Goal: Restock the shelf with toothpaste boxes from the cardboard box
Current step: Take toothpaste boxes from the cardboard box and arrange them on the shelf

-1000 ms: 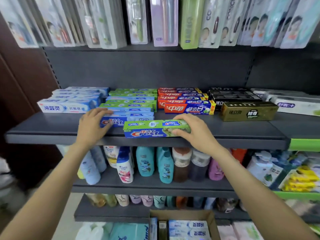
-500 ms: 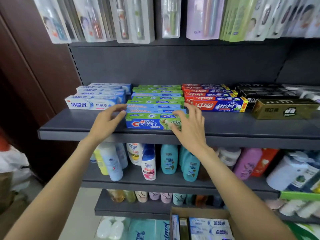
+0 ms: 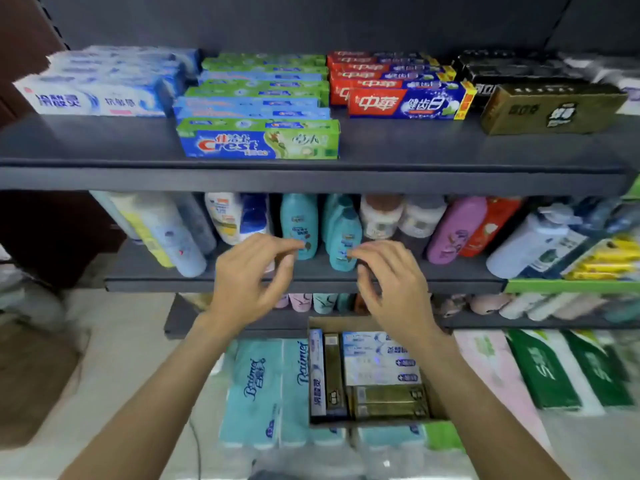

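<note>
Toothpaste boxes wait in the open brown cardboard box; just above it, left hand and right hand hover, fingers loosely curled, holding nothing. I'd grab one flat box by its long sides.

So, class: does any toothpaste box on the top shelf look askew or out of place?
Only slightly: the gold box at the right sits angled, its left end nearer the shelf edge, unlike the squarely stacked Crest box.

Even, soft indoor light; no glare. Motion blur smeared lower right and left edges. Wide-angle distortion bowed frame edges.
</note>
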Tool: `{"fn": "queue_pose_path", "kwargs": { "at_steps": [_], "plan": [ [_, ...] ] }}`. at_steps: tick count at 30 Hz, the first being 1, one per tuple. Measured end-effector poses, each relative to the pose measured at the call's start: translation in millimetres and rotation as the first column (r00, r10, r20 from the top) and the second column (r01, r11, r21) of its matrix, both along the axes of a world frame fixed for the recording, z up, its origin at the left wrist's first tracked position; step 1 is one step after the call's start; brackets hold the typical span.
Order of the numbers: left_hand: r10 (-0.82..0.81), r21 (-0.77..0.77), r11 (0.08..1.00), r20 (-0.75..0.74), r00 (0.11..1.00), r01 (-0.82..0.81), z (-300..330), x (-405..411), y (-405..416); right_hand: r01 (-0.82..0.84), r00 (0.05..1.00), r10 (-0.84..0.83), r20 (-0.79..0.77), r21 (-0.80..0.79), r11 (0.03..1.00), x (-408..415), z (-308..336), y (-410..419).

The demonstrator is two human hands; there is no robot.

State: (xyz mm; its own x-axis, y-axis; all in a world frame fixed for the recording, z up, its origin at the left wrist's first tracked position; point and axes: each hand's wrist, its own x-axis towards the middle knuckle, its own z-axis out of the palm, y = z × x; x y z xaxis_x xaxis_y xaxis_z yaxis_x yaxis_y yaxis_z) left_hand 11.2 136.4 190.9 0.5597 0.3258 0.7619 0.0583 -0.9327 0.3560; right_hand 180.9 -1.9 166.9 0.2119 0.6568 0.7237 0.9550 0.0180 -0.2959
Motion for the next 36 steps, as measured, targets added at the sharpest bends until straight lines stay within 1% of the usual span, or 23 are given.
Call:
{"fn": "queue_pose_path", "kwargs": {
  "at_steps": [2,3,4,5,6,7,9,11,12,13,15,17,19,20,22,23,25,27,29,31,32,33,36],
  "plan": [
    [-0.066,-0.102,0.993,-0.124,0.99,0.053,-41,5,-23,0.004,0.999,-0.013,-0.04,-0.2,0.98,8,-43,-30],
    [-0.073,-0.18,0.983,-0.223,0.972,0.033,-66,8,-32,0.012,0.996,-0.04,-0.079,-0.33,0.944,13,-67,-45],
    [-0.069,-0.271,0.962,-0.34,0.938,-0.028,-94,10,-40,0.015,0.988,-0.084,-0.127,-0.464,0.886,17,-90,-59],
    [-0.078,-0.363,0.926,-0.458,0.885,-0.106,-124,11,-47,0.005,0.975,-0.134,-0.177,-0.584,0.812,21,-114,-72],
    [-0.107,-0.451,0.872,-0.551,0.827,-0.188,-154,11,-53,-0.019,0.959,-0.176,-0.221,-0.671,0.741,25,-136,-82],
    [-0.136,-0.53,0.802,-0.612,0.779,-0.276,-182,12,-59,-0.053,0.945,-0.202,-0.256,-0.731,0.68,28,-156,-91],
    [-0.135,-0.622,0.626,-0.681,0.72,-0.471,-230,11,-72,-0.117,0.933,-0.214,-0.291,-0.805,0.581,32,-189,-103],
    [-0.108,-0.639,0.455,-0.731,0.674,-0.62,-263,8,-82,-0.154,0.93,-0.212,-0.301,-0.841,0.519,33,-214,-105],
    [-0.108,-0.643,0.386,-0.744,0.659,-0.662,-276,7,-85,-0.18,0.918,-0.225,-0.326,-0.85,0.495,30,-224,-102],
    [-0.121,-0.652,0.335,-0.746,0.655,-0.68,-287,7,-87,-0.214,0.9,-0.242,-0.363,-0.85,0.481,26,-232,-96],
    [-0.158,-0.686,0.28,-0.723,0.672,-0.672,-304,7,-89,-0.28,0.852,-0.286,-0.438,-0.844,0.457,14,-248,-80],
    [-0.145,-0.7,0.261,-0.71,0.689,-0.665,-313,7,-90,-0.333,0.809,-0.311,-0.499,-0.825,0.456,-1,-264,-58],
    [-0.101,-0.679,0.269,-0.725,0.681,-0.683,-320,7,-89,-0.376,0.767,-0.348,-0.539,-0.817,0.437,-15,-283,-36],
    [-0.095,-0.671,0.275,-0.732,0.675,-0.689,-322,6,-88,-0.401,0.728,-0.394,-0.561,-0.815,0.419,-21,-294,-26],
    [-0.109,-0.664,0.288,-0.739,0.665,-0.69,-325,4,-87,-0.462,0.605,-0.484,-0.632,-0.774,0.434,-33,-310,-9],
    [-0.118,-0.67,0.287,-0.734,0.668,-0.685,-326,3,-86,-0.487,0.53,-0.513,-0.675,-0.737,0.468,-37,-316,-2],
    [-0.125,-0.691,0.274,-0.715,0.687,-0.669,-327,2,-85,-0.518,0.415,-0.526,-0.742,-0.668,0.535,-44,-325,8],
    [-0.127,-0.699,0.285,-0.706,0.697,-0.656,-329,1,-83,-0.52,0.362,-0.528,-0.768,-0.636,0.57,-49,-333,14],
    [-0.128,-0.71,0.286,-0.694,0.708,-0.644,-330,-2,-81,-0.491,0.361,-0.563,-0.743,-0.665,0.563,-53,-341,16],
    [-0.138,-0.717,0.288,-0.687,0.713,-0.635,-331,-5,-80,-0.427,0.491,-0.577,-0.653,-0.758,0.494,-51,-347,16],
    [-0.147,-0.713,0.298,-0.691,0.708,-0.634,-332,-6,-80,-0.404,0.545,-0.572,-0.613,-0.79,0.462,-49,-349,16],
    [-0.154,-0.713,0.306,-0.691,0.706,-0.631,-332,-6,-79,-0.389,0.577,-0.556,-0.598,-0.8,0.457,-45,-353,16],
    [-0.16,-0.724,0.299,-0.68,0.715,-0.622,-334,-7,-79,-0.386,0.579,-0.562,-0.591,-0.806,0.449,-38,-355,19]
  ]
}}
